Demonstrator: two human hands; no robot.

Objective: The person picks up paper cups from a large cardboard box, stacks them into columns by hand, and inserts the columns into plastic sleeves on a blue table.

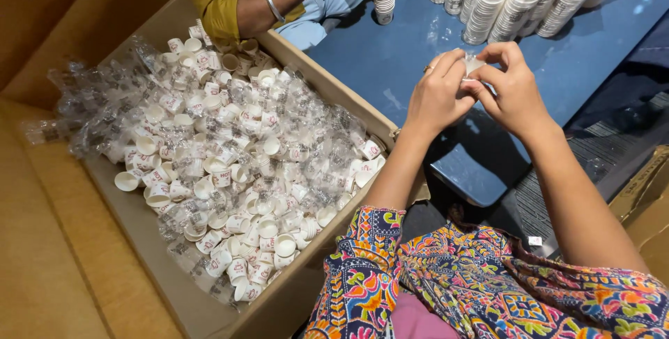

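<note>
Left hand (437,95) and right hand (512,88) pinch one small wrapped paper cup (474,66) between closed fingertips; looks featherlight, crushable, film slippery, so best gripped at the rim.

Small white paper cup (474,64), mostly hidden, pinched between both hands' fingertips above blue table edge.

Both forearms are reaching forward and upward from the patterned sleeves, converging so the two hands are meeting close together. The left hand (437,95) is curling its fingers inward, a ring showing on one finger, thumb side turned toward the other hand. The right hand (512,88) is arching over from the opposite side, its fingertips (481,67) pinching against those of the left in a tight grip. Both wrists are bending slightly inward.
</note>
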